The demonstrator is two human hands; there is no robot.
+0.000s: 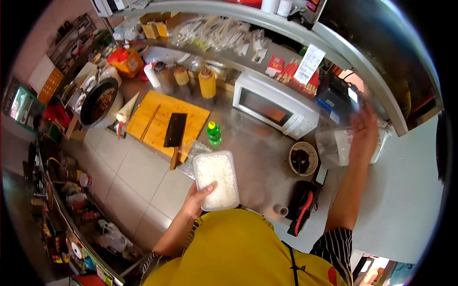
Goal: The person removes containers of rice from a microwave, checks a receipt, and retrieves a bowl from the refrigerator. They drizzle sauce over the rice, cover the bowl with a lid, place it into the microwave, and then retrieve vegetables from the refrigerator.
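Observation:
My left hand [194,200] grips a clear plastic container of white rice [217,176], with the thumb over its top edge and the fingers underneath. The container is held in front of my yellow apron, near the counter's front edge. Reaching far to the right, my right hand [365,124] has its fingers stretched out and slightly blurred. It is beside a black and blue receipt printer [336,95] and over a white plastic bag [343,145]; I cannot tell whether it touches either. Nothing shows in its fingers.
A wooden cutting board [157,107] carries a black cleaver [175,131]. Nearby stand a green bottle [213,133], a yellow squeeze bottle [207,83] and a white microwave [276,105]. A bowl of dark sauce [303,159] sits right of centre. A paper slip [310,64] hangs from the shelf.

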